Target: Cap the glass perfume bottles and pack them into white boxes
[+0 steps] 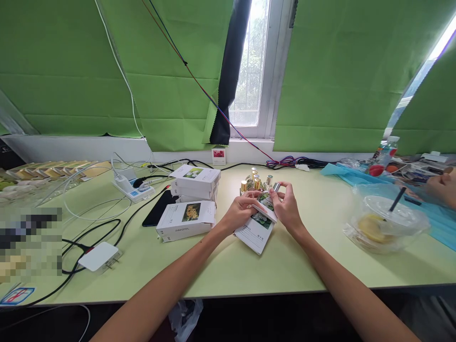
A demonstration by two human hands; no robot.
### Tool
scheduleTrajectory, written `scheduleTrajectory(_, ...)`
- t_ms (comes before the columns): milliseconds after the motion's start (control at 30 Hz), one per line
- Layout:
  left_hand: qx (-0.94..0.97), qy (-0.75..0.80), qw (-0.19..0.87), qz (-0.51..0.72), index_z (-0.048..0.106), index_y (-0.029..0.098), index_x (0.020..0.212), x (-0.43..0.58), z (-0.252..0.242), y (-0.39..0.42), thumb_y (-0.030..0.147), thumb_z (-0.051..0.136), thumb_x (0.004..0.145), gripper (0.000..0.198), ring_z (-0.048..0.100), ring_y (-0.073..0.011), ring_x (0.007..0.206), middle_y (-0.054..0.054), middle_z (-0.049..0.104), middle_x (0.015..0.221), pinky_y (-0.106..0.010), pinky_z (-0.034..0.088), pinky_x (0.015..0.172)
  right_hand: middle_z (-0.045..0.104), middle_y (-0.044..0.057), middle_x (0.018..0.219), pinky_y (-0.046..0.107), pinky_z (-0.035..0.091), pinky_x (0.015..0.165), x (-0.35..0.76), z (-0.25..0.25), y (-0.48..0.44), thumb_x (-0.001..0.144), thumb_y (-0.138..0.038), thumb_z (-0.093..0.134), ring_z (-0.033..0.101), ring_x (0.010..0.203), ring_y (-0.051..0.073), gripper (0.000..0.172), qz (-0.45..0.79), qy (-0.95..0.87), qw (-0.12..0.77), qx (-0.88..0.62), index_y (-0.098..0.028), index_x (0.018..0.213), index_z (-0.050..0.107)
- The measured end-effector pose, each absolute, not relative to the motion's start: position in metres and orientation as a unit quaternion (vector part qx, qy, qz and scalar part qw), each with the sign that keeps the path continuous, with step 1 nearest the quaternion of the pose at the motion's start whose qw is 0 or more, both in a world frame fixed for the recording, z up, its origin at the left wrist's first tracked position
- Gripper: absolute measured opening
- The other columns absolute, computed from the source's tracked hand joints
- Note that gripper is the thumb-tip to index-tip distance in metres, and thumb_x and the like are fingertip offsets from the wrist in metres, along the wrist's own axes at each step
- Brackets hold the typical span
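My left hand [239,213] is closed at the side of a small white card or box [268,213] with a flower picture. A small bottle with a silver cap [277,186] is pinched between the fingers of my right hand [288,205], just above that card; its body is mostly hidden. Below both hands, a white box [253,239] with a green plant picture lies on the table. Behind them stand several small bottles with gold caps [243,186]. To the left of my hands are a white box with a yellow flower picture [187,219] and stacked white boxes [195,178].
On the left are a dark phone [159,209], a power strip [133,188], a white adapter [99,256] and loose cables. A bagged drink cup [383,223] stands on the right, near a blue sheet [440,216]. Another person's hand [441,185] shows at the far right.
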State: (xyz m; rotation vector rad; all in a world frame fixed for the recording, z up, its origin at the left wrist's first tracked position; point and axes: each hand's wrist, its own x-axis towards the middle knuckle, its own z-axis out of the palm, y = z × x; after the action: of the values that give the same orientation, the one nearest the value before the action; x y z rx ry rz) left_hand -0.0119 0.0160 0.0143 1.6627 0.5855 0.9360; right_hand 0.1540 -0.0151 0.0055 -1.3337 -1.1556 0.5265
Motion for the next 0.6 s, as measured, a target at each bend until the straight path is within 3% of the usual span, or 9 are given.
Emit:
scheduleTrajectory(300, 0.699, 0.236, 0.545, 0.397, 0.081, 0.022, 0.076, -0.0117, 0.0142, 0.0165, 0.016, 0.063, 0.070, 0.020, 0.051, -0.0296, 0.134, -0.009, 0.057, 0.138, -0.041, 0.048, 0.107, 0.072, 0.006, 0.082, 0.033, 0.050, 0.062, 0.1528, 0.0051, -0.0166, 0.085, -0.062, 0.059, 0.070, 0.070, 0.024, 0.053, 0.217, -0.496, 0.614, -0.574, -0.021, 0.118, 0.046)
scheduleTrajectory(600, 0.699, 0.219, 0.552, 0.398, 0.082, 0.023, 0.078, -0.0099, 0.0172, 0.0111, 0.021, 0.069, 0.074, 0.014, 0.045, -0.0325, 0.141, -0.009, 0.051, 0.147, -0.044, 0.046, 0.110, 0.071, 0.004, 0.076, 0.032, 0.049, 0.060, 0.1514, 0.0086, -0.0215, 0.085, -0.060, 0.061, 0.068, 0.065, 0.023, 0.052, 0.178, -0.486, 0.626, -0.583, -0.021, 0.117, 0.047)
